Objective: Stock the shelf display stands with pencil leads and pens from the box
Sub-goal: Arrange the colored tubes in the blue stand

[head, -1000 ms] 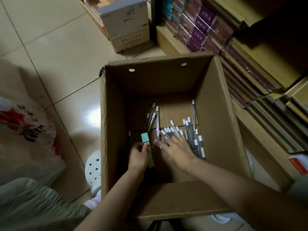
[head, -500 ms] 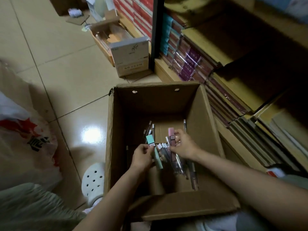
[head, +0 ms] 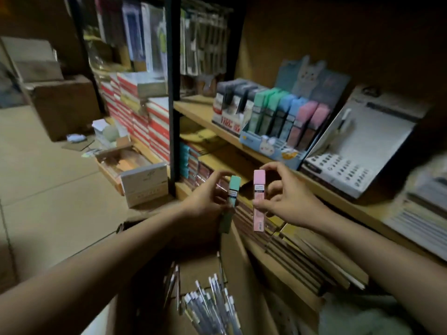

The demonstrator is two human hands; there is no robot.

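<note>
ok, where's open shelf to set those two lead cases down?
Bare shelf board left of the grey lead packs, by the black post. The pastel lead stand and white pen stand sit close together. Left hand holds the green case, right hand the pink case.

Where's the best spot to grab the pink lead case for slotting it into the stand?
Probably the pink lead case's upper half, pinched across its narrow sides from the right, as the right hand does. It hangs upright, so its lower end stays free for the stand.

Mint-green lead case (head: pixel 231 199), pink lead case (head: pixel 259 199), brown cardboard box (head: pixel 239 269), white-capped pens (head: pixel 212 305), beige floor tiles (head: pixel 48 189)
</note>
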